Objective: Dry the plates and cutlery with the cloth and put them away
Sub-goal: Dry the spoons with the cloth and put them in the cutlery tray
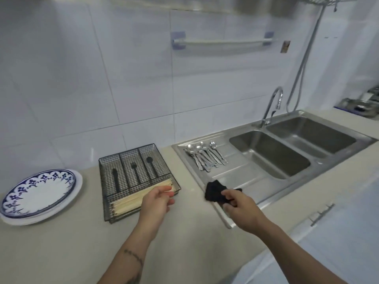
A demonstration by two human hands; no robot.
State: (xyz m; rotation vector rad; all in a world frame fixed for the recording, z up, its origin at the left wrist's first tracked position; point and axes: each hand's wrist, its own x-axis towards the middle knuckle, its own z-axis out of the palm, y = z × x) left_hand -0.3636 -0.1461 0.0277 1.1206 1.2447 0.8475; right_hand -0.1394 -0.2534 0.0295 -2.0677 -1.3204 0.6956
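Note:
My right hand (239,207) grips a black cloth (215,191) over the front of the steel draining board (242,177). Several metal spoons (205,155) lie in a bunch at the back of that board. My left hand (158,201) hovers with relaxed fingers, holding nothing, by the front right corner of a black wire cutlery tray (133,177). The tray has knife, fork and spoon compartments and a front slot full of pale chopsticks (139,198). A stack of plates (41,195), the top one white with a blue patterned rim, sits on the counter at far left.
A double steel sink (291,152) with a curved tap (272,105) lies to the right of the draining board. A towel rail (223,43) is fixed to the tiled wall. White cupboard doors with a metal handle (322,214) run below the beige counter (82,247).

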